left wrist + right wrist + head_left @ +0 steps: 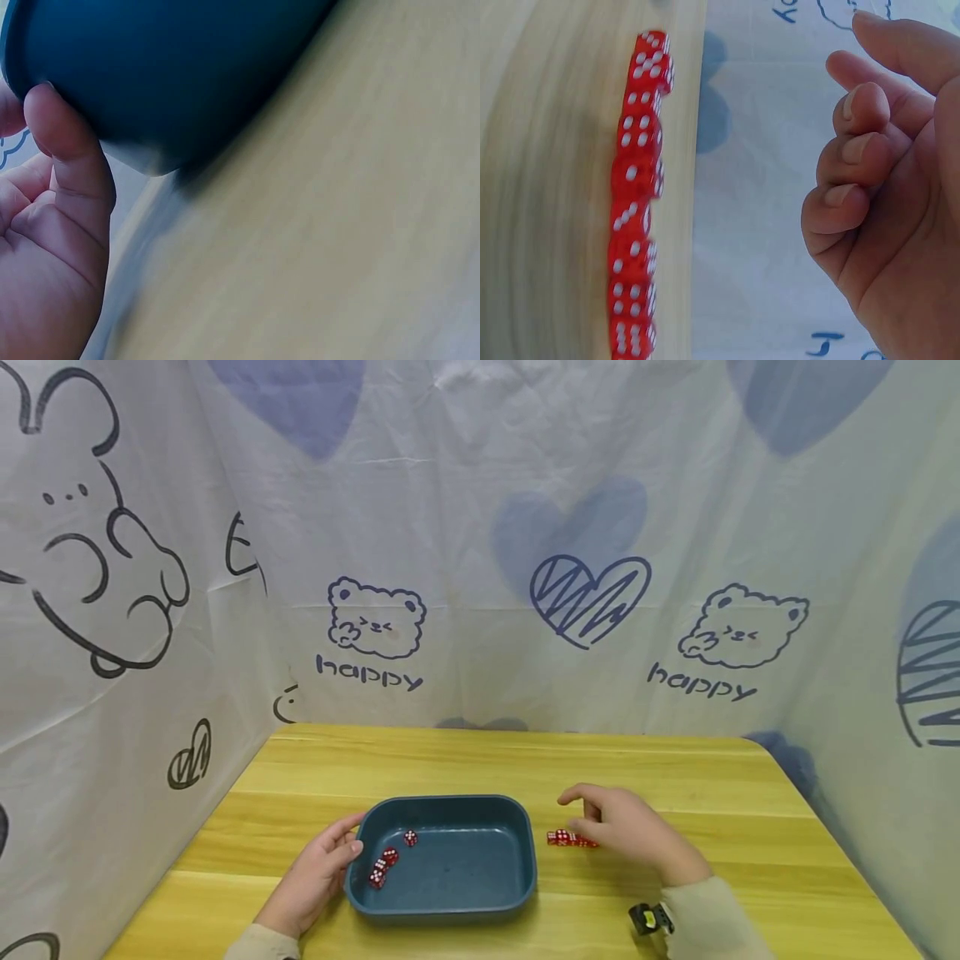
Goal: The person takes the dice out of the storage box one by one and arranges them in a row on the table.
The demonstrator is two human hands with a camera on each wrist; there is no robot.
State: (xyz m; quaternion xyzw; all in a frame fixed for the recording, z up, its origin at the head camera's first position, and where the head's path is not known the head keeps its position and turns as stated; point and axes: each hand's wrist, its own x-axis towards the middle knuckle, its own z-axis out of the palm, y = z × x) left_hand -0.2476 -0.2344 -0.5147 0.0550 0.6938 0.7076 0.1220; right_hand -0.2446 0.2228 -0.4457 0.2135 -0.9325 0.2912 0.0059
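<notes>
While the left hand (318, 870) holds the left end of the blue-green rectangular tray (468, 870), thumb and index finger set at its rim, four red dice with white pips (381, 865) lie inside toward that end, three clustered in a slanting line and one just apart, farther back; right of the tray, a row of red dice (561, 837) stands on the yellow wood-grain table (645, 768); the right hand (618, 822) hovers by this row, thumb and index finger parted, the other fingers curled, its grasp vacant; a black wrist device (651, 919) sits at the pale sleeve (708, 918).
</notes>
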